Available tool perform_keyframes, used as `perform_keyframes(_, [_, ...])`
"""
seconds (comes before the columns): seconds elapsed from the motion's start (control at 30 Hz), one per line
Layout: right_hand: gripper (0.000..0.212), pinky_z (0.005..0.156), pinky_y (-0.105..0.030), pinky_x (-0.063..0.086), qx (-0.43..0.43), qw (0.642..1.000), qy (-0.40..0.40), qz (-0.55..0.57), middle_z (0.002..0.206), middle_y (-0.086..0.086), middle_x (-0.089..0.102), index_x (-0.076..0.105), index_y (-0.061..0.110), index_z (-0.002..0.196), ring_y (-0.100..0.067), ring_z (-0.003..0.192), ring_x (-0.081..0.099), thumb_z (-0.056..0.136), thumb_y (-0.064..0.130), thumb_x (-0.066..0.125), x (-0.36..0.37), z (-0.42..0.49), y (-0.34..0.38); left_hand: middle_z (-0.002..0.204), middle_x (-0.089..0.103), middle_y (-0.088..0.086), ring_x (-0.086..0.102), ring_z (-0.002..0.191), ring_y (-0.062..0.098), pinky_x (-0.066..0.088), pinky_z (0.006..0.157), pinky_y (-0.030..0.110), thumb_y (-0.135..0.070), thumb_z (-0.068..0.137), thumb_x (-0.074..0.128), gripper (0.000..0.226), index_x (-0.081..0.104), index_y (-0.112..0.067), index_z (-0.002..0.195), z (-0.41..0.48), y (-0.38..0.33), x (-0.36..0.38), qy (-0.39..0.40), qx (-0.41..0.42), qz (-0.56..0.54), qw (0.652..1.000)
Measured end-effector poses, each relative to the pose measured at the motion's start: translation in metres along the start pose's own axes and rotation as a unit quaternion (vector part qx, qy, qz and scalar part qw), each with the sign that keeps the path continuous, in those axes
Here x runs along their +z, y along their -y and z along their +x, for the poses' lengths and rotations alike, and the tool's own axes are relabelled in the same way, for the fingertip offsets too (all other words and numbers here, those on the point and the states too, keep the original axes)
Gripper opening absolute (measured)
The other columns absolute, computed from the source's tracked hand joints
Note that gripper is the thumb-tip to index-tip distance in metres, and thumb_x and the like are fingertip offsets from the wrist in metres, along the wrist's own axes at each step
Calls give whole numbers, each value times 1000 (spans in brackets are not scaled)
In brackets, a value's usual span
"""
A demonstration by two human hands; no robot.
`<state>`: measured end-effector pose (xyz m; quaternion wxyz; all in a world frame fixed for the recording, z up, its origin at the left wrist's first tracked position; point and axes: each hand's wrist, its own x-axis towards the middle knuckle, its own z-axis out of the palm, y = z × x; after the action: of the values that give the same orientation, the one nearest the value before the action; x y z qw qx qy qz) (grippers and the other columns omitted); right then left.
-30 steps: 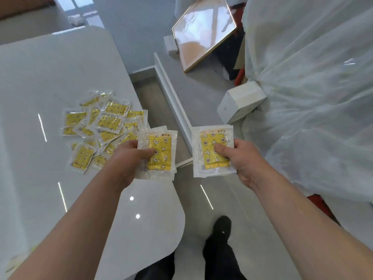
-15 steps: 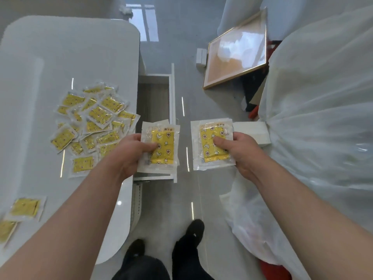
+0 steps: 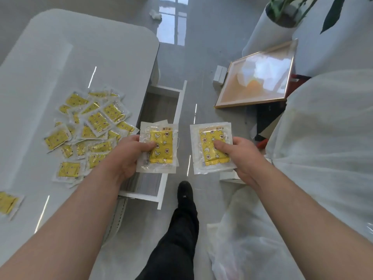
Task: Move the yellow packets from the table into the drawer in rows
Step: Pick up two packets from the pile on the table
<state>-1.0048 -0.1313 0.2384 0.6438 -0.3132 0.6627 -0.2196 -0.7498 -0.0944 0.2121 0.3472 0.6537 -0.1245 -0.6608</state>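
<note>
My left hand (image 3: 125, 158) grips a small stack of yellow packets (image 3: 161, 147) in clear wrappers, held above the open drawer (image 3: 159, 107). My right hand (image 3: 242, 156) grips another stack of yellow packets (image 3: 213, 146) over the floor, to the right of the drawer. A loose pile of several yellow packets (image 3: 90, 130) lies on the white table (image 3: 60, 63) to the left. One more yellow packet (image 3: 8, 202) lies at the table's left edge. The drawer's wooden bottom looks bare where it shows.
The drawer's white front rail (image 3: 173, 138) juts out over the grey floor. A framed picture (image 3: 256, 77) leans on the floor at the right, beside plastic-covered furniture (image 3: 327, 138). A potted plant (image 3: 286, 15) stands at the back. My leg and black shoe (image 3: 184, 190) are below.
The view has swung left and down, so the open drawer now shows under my left hand. Both hands keep the same grip on their packets.
</note>
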Motion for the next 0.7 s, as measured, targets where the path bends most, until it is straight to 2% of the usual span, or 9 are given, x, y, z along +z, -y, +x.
perform_keyframes(0.07, [5,74,-35,59,0,999,11,-30,93,-2,77,67,16,95,-19,81,75,89,17,67,-1,21,21,98,74,14,72,89,28,60,70,40,1,89,58,20,60,-1,109,18,-13,4,-7,-5,-10,1000])
perform_keyframes(0.2, [8,87,-42,56,12,997,17,-75,103,-7,73,62,15,101,-24,94,71,97,18,56,4,71,62,99,74,12,73,88,27,57,75,42,-2,88,60,19,61,-3,107,56,-45,10,-23,-12,-14,1000])
perform_keyframes(0.27, [9,85,-41,56,26,997,22,-76,103,-7,72,61,15,102,-25,93,70,99,16,53,9,93,82,103,73,12,72,90,27,56,78,43,-3,88,60,19,61,-4,107,72,-60,10,-25,-11,-24,999])
perform_keyframes(0.33, [11,81,-38,56,42,996,21,-75,96,-5,71,61,16,96,-23,87,70,100,13,51,14,116,99,103,73,11,72,91,27,57,76,42,-4,89,59,19,62,-5,108,86,-73,10,-29,-13,-33,999])
perform_keyframes(0.43, [15,89,-42,54,72,991,22,-110,95,-7,70,61,15,91,-26,89,69,97,8,49,36,145,122,101,74,11,73,89,26,59,69,37,-5,90,60,17,62,-4,106,101,-86,-2,-55,-10,-74,996])
perform_keyframes(0.5, [14,90,-43,54,88,986,29,-136,99,-9,70,60,15,93,-28,93,68,95,9,48,45,156,130,98,75,10,73,87,26,59,64,34,-3,89,59,18,62,-3,107,104,-85,-7,-68,-7,-103,992])
perform_keyframes(0.6, [13,81,-40,55,94,979,45,-176,94,-8,70,60,15,91,-27,87,69,94,8,49,56,166,138,93,75,11,73,83,27,59,64,37,2,89,57,18,62,-2,106,106,-77,-13,-96,-10,-144,985])
perform_keyframes(0.7, [18,85,-46,56,79,968,97,-216,98,-10,73,63,15,101,-29,89,72,94,4,50,87,190,151,91,74,13,73,81,27,59,65,37,5,89,55,17,61,0,104,115,-65,-35,-141,-7,-210,968])
